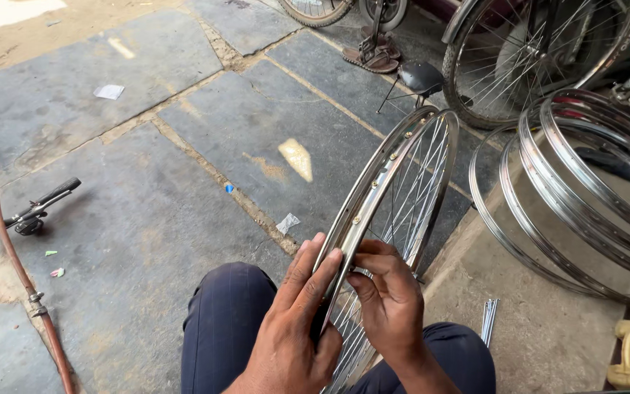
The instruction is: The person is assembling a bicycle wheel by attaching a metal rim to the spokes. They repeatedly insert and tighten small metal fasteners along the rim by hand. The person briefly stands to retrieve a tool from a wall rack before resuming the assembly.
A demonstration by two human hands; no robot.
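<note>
At nine o'clock a hose (5, 241) curves down the stone floor (147, 219), with a handlebar (34, 208) beside it. Scraps of paper (109, 91) lie at eleven. At six, the left hand (293, 321) presses flat, fingers extended, against the near side of the wheel (395, 204), which stands upright between the knees (227, 306). The right hand (388, 299) pinches the rim's edge, fingers curled around it. At three o'clock bare rims (585, 190) lean stacked; loose spokes (488, 317) lie at five.
</note>
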